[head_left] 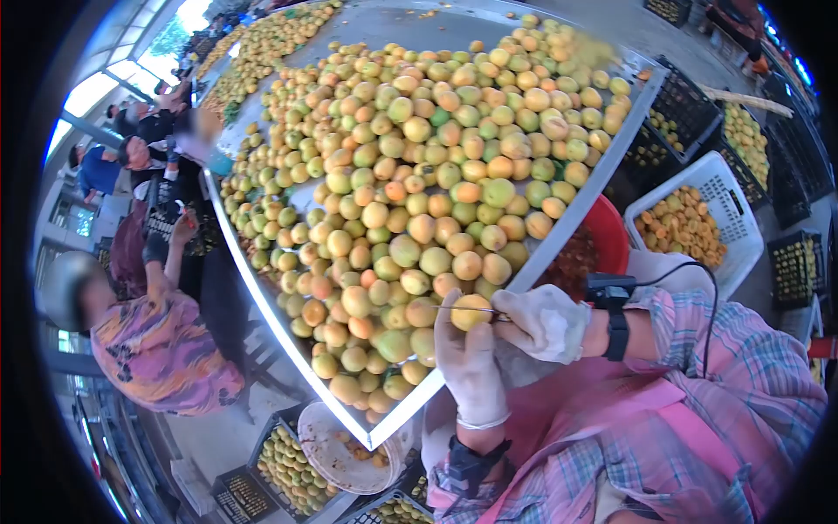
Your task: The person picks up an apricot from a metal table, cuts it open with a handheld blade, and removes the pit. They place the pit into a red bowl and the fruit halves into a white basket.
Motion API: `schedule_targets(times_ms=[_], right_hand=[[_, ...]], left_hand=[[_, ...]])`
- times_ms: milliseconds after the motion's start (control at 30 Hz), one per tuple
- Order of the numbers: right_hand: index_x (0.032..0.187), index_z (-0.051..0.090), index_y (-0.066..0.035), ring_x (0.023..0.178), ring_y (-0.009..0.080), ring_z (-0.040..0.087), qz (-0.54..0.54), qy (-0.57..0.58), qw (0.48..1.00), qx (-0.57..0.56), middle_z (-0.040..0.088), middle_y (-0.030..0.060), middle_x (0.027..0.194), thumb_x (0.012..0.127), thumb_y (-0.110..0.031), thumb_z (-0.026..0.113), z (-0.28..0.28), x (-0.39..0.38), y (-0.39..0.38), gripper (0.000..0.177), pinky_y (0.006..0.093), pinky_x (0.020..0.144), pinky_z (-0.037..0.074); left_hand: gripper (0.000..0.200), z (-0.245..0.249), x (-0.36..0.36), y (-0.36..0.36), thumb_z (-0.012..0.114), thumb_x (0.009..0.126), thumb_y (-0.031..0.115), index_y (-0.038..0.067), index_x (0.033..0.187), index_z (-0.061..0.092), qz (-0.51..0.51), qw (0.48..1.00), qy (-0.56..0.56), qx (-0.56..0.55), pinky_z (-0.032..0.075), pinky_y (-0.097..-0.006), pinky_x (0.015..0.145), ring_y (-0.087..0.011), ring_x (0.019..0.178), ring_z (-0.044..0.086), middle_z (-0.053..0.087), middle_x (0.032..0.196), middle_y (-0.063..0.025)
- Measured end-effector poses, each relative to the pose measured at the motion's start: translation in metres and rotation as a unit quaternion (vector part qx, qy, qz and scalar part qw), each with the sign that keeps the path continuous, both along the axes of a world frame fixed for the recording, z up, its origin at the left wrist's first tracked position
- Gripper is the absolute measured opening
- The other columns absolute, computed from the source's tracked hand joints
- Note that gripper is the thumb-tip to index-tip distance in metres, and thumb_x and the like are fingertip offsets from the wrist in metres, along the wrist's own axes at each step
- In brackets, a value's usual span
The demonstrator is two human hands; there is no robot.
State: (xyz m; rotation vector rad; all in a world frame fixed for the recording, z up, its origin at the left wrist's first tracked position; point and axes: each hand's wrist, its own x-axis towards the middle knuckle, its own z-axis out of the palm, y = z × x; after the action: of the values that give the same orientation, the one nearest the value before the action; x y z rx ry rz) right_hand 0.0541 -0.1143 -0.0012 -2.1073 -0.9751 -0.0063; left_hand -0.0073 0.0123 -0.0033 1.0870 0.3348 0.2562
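Note:
My left hand (469, 367), in a pale glove, grips a yellow apricot (471, 312) over the near corner of the metal-edged table. My right hand (543, 323), gloved as well, is closed on a thin metal tool (449, 307) that lies across the fruit. The tool's handle is hidden in the right fingers. Close beyond both hands spreads a big heap of yellow, green and orange apricots (410, 175).
The table's bright metal rim (594, 188) runs beside my right arm. Past it stand a red tub (615, 231) and a white basket (742, 218) of orange fruit pieces. Below the corner are a white bucket (327, 428) and a fruit crate (292, 467). Another person (166, 349) is at left.

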Motion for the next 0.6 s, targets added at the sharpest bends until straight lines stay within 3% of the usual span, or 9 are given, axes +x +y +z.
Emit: schedule_targets(times_ms=[100, 200, 333, 533, 600], right_hand=[[0.092, 0.051, -0.008, 0.058, 0.0251, 0.061, -0.024, 0.001, 1.000, -0.011, 0.054, 0.0059, 0.063, 0.090, -0.024, 0.060, -0.010, -0.002, -0.001, 0.018, 0.0349, 0.050, 0.047], [0.097, 0.050, -0.007, 0.058, 0.0262, 0.061, -0.009, -0.004, 1.000, -0.018, 0.055, 0.0066, 0.063, 0.088, -0.024, 0.062, -0.014, -0.001, -0.001, 0.022, 0.0359, 0.050, 0.047], [0.098, 0.050, -0.006, 0.057, 0.0263, 0.061, -0.009, -0.051, 0.999, -0.017, 0.055, 0.0066, 0.061, 0.088, -0.024, 0.062, -0.017, 0.001, 0.000, 0.024, 0.0358, 0.049, 0.047], [0.097, 0.050, -0.007, 0.059, 0.0239, 0.061, -0.017, -0.058, 0.997, -0.047, 0.057, 0.0062, 0.066, 0.088, -0.025, 0.063, -0.014, -0.003, -0.002, 0.024, 0.0330, 0.050, 0.047], [0.093, 0.051, -0.008, 0.058, 0.0238, 0.061, -0.021, -0.042, 0.998, -0.046, 0.057, 0.0060, 0.065, 0.088, -0.028, 0.064, -0.017, -0.002, -0.003, 0.024, 0.0329, 0.050, 0.047]], left_hand=[[0.046, -0.004, 0.000, 0.008, 0.058, 0.091, 0.006, -0.007, 0.133, 0.043, -0.044, 0.999, 0.022, -0.019, 0.044, -0.0285, 0.094, -0.0156, 0.105, 0.056, 0.057, 0.117, -0.0104], [0.044, 0.012, -0.001, 0.003, 0.060, 0.091, 0.004, -0.007, 0.131, 0.046, -0.012, 0.995, 0.036, 0.088, 0.045, -0.0282, 0.094, -0.0151, 0.105, 0.056, 0.059, 0.117, -0.0099], [0.045, 0.010, 0.000, 0.003, 0.060, 0.089, 0.002, -0.007, 0.131, 0.046, 0.010, 0.991, 0.054, 0.120, 0.045, -0.0282, 0.094, -0.0149, 0.104, 0.057, 0.059, 0.115, -0.0097], [0.045, 0.005, -0.002, 0.004, 0.061, 0.088, 0.002, -0.007, 0.130, 0.047, 0.018, 0.998, 0.059, 0.020, 0.045, -0.0279, 0.094, -0.0146, 0.104, 0.057, 0.060, 0.113, -0.0096], [0.045, -0.002, 0.000, 0.010, 0.062, 0.088, 0.003, -0.007, 0.130, 0.047, -0.041, 0.995, 0.076, -0.038, 0.045, -0.0276, 0.094, -0.0146, 0.104, 0.056, 0.060, 0.113, -0.0095]])
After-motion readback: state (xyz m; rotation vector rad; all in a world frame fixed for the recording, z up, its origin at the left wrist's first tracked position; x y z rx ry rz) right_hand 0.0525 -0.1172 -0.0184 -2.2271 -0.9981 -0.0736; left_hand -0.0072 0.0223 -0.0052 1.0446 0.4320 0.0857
